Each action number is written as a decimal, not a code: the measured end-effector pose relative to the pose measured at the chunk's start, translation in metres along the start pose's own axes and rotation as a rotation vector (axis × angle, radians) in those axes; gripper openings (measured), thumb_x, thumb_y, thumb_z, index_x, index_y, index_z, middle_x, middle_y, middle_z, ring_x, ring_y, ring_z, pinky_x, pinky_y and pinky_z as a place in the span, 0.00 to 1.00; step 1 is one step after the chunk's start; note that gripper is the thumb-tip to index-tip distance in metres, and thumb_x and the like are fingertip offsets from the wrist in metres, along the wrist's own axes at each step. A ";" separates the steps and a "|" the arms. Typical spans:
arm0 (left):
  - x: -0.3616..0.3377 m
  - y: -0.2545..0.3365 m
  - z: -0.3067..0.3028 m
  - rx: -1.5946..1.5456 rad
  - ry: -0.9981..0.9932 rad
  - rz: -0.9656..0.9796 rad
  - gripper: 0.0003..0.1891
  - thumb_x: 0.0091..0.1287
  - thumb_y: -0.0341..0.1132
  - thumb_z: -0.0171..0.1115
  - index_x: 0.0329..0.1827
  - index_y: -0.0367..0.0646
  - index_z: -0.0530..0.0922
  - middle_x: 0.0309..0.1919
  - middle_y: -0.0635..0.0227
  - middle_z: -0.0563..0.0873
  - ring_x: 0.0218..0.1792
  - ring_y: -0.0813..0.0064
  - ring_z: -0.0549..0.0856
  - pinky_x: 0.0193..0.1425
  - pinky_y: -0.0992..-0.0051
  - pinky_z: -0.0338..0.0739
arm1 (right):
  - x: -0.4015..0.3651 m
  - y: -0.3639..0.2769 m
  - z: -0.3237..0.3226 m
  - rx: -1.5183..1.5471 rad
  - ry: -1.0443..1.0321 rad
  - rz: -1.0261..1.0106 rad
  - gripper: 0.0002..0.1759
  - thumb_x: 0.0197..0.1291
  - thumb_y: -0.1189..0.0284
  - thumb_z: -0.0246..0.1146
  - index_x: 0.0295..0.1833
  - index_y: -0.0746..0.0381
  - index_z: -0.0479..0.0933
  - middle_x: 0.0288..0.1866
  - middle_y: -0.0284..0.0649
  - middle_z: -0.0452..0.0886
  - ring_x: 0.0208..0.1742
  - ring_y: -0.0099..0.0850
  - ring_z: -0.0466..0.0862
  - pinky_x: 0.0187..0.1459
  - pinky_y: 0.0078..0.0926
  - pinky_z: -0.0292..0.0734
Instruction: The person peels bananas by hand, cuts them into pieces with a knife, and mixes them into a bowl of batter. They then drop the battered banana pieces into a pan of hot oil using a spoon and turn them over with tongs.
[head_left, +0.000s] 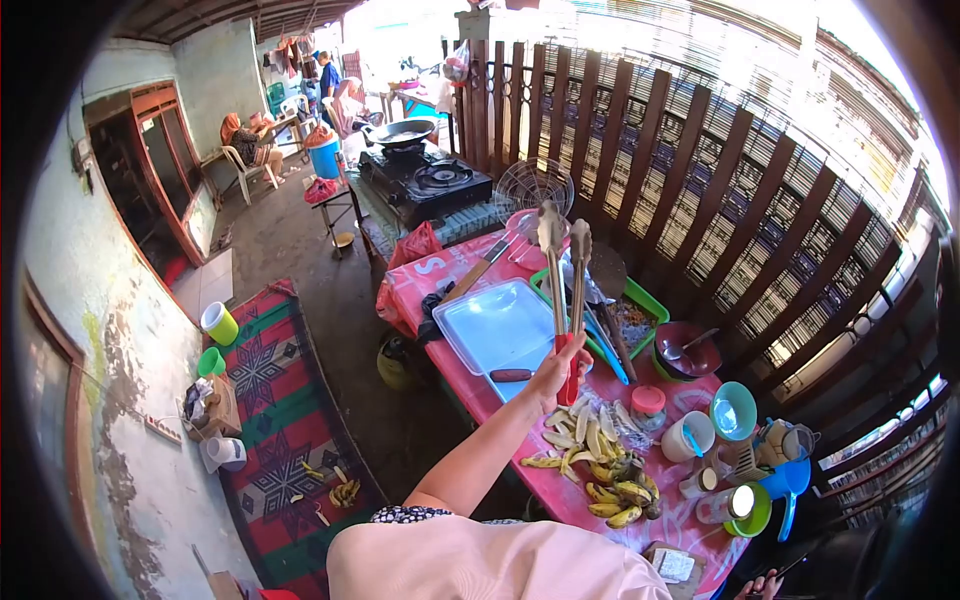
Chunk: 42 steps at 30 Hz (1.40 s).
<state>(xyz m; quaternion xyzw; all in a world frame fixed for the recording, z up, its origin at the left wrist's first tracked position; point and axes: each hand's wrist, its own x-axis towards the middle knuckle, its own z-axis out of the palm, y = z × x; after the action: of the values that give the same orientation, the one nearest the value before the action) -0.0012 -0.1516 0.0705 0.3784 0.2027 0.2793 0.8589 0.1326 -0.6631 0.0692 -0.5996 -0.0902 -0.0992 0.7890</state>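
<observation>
My left hand (pixel 562 375) is wrapped round the red handles of metal tongs (pixel 560 270), held upright with their tips apart above the pink-covered table (pixel 640 500). Beneath and left of that hand lies a clear plastic tray (pixel 500 320), with a brown-handled tool (pixel 510 376) across its front edge. Peeled bananas (pixel 575 430) and a bunch of yellow bananas (pixel 625 492) are on the table just in front of me. Low at the right edge, my right hand (pixel 765 585) has its fingers closed near a thin dark object too small to name.
A black stove (pixel 430 180) with a pan (pixel 400 131) stands beyond the table. Along the right are a green basket (pixel 632 325), bowls (pixel 734 411), jars (pixel 725 505) and a slatted fence (pixel 640 150). A patterned mat (pixel 270 400) lies left; a seated person (pixel 248 142) is farther back.
</observation>
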 end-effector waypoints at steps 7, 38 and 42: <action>-0.015 0.002 0.019 -0.020 -0.106 -0.012 0.38 0.57 0.69 0.39 0.63 0.51 0.59 0.25 0.72 0.74 0.21 0.85 0.71 0.24 0.83 0.67 | -0.026 -0.048 0.060 0.285 0.243 0.234 0.45 0.44 0.31 0.49 0.42 0.68 0.69 0.34 0.38 0.72 0.20 0.25 0.63 0.22 0.18 0.59; -0.176 -0.148 0.245 0.016 -0.628 -0.217 0.35 0.61 0.60 0.47 0.61 0.41 0.58 0.34 0.70 0.75 0.29 0.84 0.73 0.32 0.84 0.70 | -0.051 -0.096 -0.206 0.766 -0.069 0.243 0.58 0.41 0.32 0.52 0.66 0.67 0.50 0.44 0.47 0.72 0.23 0.27 0.66 0.28 0.25 0.69; -0.197 -0.160 0.260 0.026 -0.648 -0.215 0.31 0.62 0.59 0.47 0.59 0.43 0.61 0.34 0.70 0.75 0.29 0.85 0.73 0.31 0.83 0.70 | -0.047 -0.093 -0.248 0.785 -0.123 0.266 0.58 0.41 0.32 0.53 0.67 0.66 0.49 0.49 0.48 0.70 0.23 0.27 0.66 0.34 0.30 0.72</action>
<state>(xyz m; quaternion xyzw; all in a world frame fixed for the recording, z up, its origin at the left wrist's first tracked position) 0.0468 -0.5049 0.1393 0.4349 -0.0382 0.0498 0.8983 0.0684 -0.9246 0.0772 -0.2644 -0.0897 0.0813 0.9568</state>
